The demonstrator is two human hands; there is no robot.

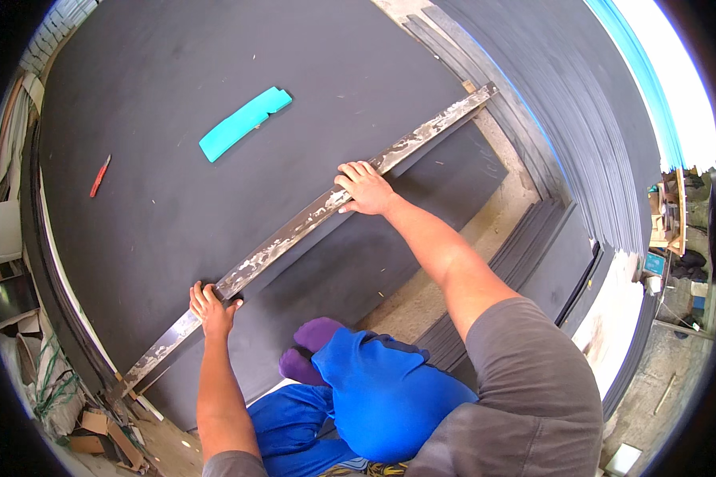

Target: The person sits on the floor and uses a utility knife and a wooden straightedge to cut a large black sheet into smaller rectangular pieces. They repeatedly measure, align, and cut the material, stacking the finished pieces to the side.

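Note:
A long metal straightedge point(286, 234), its dark coating worn off in pale patches, runs diagonally from lower left to upper right over a large black sheet point(358, 71). My left hand point(212, 310) grips its lower part, fingers over the far edge and thumb on the near side. Farther up, around its middle, my right hand point(363, 188) has hold of it in much the same way. Shadow lies along the near side of the bar. Beyond it, a teal foam-like strip point(245, 125) with a notched end and a red utility knife point(100, 176) rest on the sheet.
My feet in purple socks point(309, 350) are on the near part of the sheet. Stacked dark sheets point(565, 103) stand at the right, with narrow black strips point(525, 230) beside them. Cardboard boxes point(107, 433) and sacking clutter the lower left.

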